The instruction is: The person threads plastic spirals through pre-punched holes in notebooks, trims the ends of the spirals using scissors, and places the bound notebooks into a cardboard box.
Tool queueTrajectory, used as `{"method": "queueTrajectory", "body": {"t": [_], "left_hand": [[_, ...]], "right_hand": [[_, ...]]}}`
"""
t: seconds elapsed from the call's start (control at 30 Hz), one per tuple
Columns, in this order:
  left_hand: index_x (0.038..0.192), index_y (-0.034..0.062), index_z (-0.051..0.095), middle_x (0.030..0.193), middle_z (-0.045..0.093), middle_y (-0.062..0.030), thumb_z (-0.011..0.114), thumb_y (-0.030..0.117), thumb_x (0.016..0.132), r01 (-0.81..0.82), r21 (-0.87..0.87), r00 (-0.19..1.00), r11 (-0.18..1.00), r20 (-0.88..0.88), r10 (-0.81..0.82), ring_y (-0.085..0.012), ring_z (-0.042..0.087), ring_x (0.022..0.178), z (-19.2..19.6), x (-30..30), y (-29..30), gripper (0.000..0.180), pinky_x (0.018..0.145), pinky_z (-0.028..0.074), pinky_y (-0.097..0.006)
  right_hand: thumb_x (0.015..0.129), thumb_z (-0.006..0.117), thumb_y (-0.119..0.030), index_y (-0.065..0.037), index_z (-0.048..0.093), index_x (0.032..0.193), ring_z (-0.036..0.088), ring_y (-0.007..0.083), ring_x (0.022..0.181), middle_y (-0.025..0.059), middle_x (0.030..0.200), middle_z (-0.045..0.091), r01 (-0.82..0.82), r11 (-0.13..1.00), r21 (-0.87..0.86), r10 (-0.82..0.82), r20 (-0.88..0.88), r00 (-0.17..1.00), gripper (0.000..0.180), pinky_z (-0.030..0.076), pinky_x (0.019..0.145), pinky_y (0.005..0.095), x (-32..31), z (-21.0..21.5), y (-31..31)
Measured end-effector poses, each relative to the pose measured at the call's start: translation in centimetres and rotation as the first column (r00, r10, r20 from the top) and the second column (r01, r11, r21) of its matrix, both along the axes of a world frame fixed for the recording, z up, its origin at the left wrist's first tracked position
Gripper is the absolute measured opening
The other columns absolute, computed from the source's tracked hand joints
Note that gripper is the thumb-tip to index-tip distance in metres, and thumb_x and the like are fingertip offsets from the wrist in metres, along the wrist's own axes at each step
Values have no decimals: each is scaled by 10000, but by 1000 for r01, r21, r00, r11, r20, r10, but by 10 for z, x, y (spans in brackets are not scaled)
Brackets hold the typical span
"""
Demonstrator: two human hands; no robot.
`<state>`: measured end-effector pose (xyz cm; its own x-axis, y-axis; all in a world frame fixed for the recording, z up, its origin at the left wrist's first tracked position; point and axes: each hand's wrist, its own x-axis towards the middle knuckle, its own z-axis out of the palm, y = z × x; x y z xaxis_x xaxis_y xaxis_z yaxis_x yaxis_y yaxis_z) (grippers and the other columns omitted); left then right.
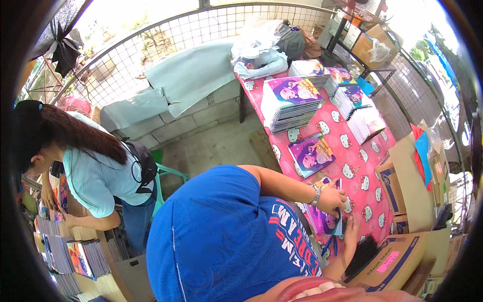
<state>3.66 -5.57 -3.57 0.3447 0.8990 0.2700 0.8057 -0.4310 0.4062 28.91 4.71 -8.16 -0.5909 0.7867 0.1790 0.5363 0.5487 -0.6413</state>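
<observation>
A stack of colorful spiral notebooks (pixel 322 221) lies at the near edge of a table with a pink cartoon-cat cloth. My left hand (pixel 329 198), with a metal watch or bracelet at the wrist, bends over the top notebook and grips its right edge. Something small and dark shows by its thumb, too small to name. Along the same edge, my right hand (pixel 352 232) has its fingers stretched out and nearly flat. Blue loops (pixel 329 245), perhaps scissor handles, lie beside the notebooks. Farther along the table is another purple-covered notebook (pixel 312 156).
A tall notebook stack (pixel 292 108) and several smaller ones stand farther back, near white plastic bags (pixel 259 55). Cardboard boxes (pixel 390 264) line the right side. At left, a person in a light-blue shirt (pixel 93 173) bends over boxed notebooks (pixel 93 256).
</observation>
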Motion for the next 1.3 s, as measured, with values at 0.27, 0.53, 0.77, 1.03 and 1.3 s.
{"method": "queueTrajectory", "body": {"t": [0.27,0.53,0.77,1.03,1.3], "left_hand": [[1094,246,651,1034,606,53,696,476,802,-55,52,997,997,-47,57,-176,498,1159,-7,13,13,374,992,281,-732],[1135,244,632,1108,604,28,706,442,796,-97,26,977,995,-187,100,-206,519,1154,-13,-7,8,400,983,257,-746],[967,203,681,997,631,34,779,321,733,-79,178,996,981,-23,84,-218,562,1071,-12,-8,3,280,934,300,-639],[953,182,695,1001,621,9,815,360,697,-15,190,1000,982,18,12,-230,535,1067,3,-13,12,335,924,335,-525],[905,115,687,967,622,-31,861,267,650,39,146,994,989,94,-53,-274,540,1003,-1,-26,15,344,875,417,-417]], "right_hand": [[801,691,-177,-15,588,874,550,328,978,184,976,574,53,987,152,-101,333,938,206,417,830,462,-35,101,-77],[880,618,-186,-33,594,1053,593,403,938,207,1013,615,4,991,134,-24,151,988,232,469,776,494,-54,57,-69],[900,591,-208,-43,641,919,629,371,822,182,865,628,78,941,328,-131,142,981,174,479,747,494,-72,73,-92],[904,534,-567,5,640,1150,604,396,1095,266,1171,627,412,903,123,-421,448,788,632,480,937,470,7,2,5],[846,691,-399,-25,567,1311,583,231,1103,97,1248,581,-76,704,-707,-380,-465,799,610,413,995,333,0,52,-36]]}}
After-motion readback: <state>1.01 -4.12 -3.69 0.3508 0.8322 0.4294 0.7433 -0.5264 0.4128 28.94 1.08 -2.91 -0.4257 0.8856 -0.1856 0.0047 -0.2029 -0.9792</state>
